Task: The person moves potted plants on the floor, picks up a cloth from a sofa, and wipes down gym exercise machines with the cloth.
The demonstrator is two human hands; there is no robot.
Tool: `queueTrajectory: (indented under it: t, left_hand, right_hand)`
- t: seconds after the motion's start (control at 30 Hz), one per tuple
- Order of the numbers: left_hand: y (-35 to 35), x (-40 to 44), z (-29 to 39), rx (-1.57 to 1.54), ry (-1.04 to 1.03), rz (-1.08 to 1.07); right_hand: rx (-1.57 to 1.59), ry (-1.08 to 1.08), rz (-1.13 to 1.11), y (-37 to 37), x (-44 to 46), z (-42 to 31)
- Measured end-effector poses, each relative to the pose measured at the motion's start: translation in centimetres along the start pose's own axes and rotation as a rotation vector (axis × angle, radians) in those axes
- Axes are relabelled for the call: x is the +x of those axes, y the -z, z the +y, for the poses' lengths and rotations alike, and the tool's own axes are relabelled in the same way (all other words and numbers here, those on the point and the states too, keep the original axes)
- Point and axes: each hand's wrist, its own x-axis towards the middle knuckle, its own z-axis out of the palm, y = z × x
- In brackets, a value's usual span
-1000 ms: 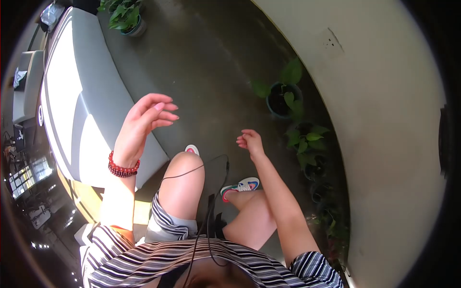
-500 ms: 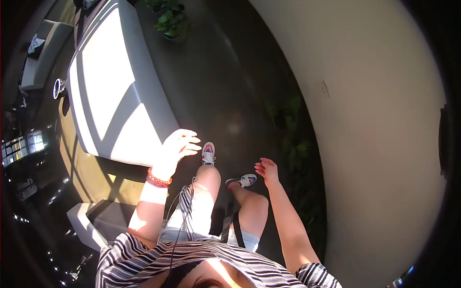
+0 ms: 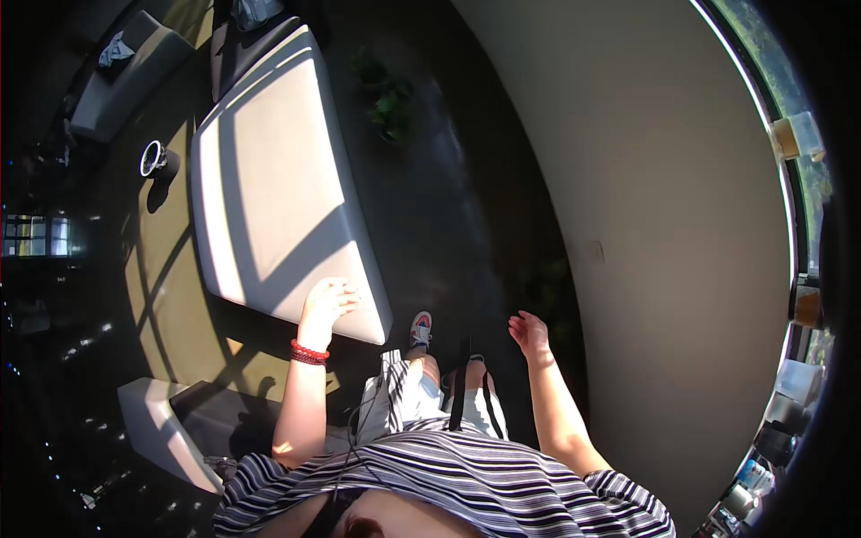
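Observation:
My left hand is in the air, seen over the near corner of a white upholstered bench. Its fingers are loosely spread and hold nothing; whether they touch the bench I cannot tell. Red beaded bracelets circle that wrist. On the other side, my right hand hangs above the dark floor, with its fingers slightly bent, apart and without anything in them. Below, between the two hands, a white and red sneaker shows on one foot.
A pale wall runs along the right, with a window ledge of containers beyond. Green plants stand on the floor ahead. A round bin and a grey seat are on the left.
The view has shifted forward and turned, bringing the window ledge in at right. The legs have changed stride. Both hands appear lower, still with nothing in them.

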Motion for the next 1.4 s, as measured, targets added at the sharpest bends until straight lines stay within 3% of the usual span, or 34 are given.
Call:
queueTrajectory:
  t: [0.3, 0.4, 0.6, 0.83, 0.97, 1.1, 1.13, 1.27, 1.4]
  left_hand:
    - [0.3, 1.8, 5.5, -0.089, -0.031, 0.081]
    - [0.4, 4.4, 6.5, -0.084, -0.027, 0.043]
    - [-2.7, 9.6, 10.9, -0.039, -0.049, 0.093]
    - [-6.3, 16.7, 17.4, 0.157, -0.102, 0.19]
    - [-7.4, 20.8, 19.4, 0.015, -0.086, 0.199]
    - [-6.8, 29.1, 21.1, -0.005, -0.067, 0.176]
    - [-6.1, 31.5, 21.7, -0.135, -0.012, 0.095]
    - [-3.8, 41.8, 22.9, -0.172, 0.202, -0.012]
    - [-2.4, 51.7, 25.9, 0.098, 0.294, -0.016]
  right_hand:
    - [0.026, 0.053, -0.071, -5.2, 2.2, -6.4]
    - [0.146, -0.06, 0.055, -6.4, 5.0, -8.8]
    - [0.291, -0.131, 0.075, -7.6, 10.2, -13.6]
    - [0.177, -0.076, -0.021, -13.5, 15.9, -23.1]
    - [0.02, 0.001, -0.061, -19.2, 18.6, -26.5]
    - [-0.041, 0.024, -0.075, -25.4, 19.8, -28.5]
    - [-0.029, 0.033, -0.071, -27.0, 19.6, -29.0]
    - [-0.007, -0.018, 0.038, -31.2, 20.6, -29.2]
    - [-0.107, -0.108, 0.083, -37.5, 22.9, -28.6]
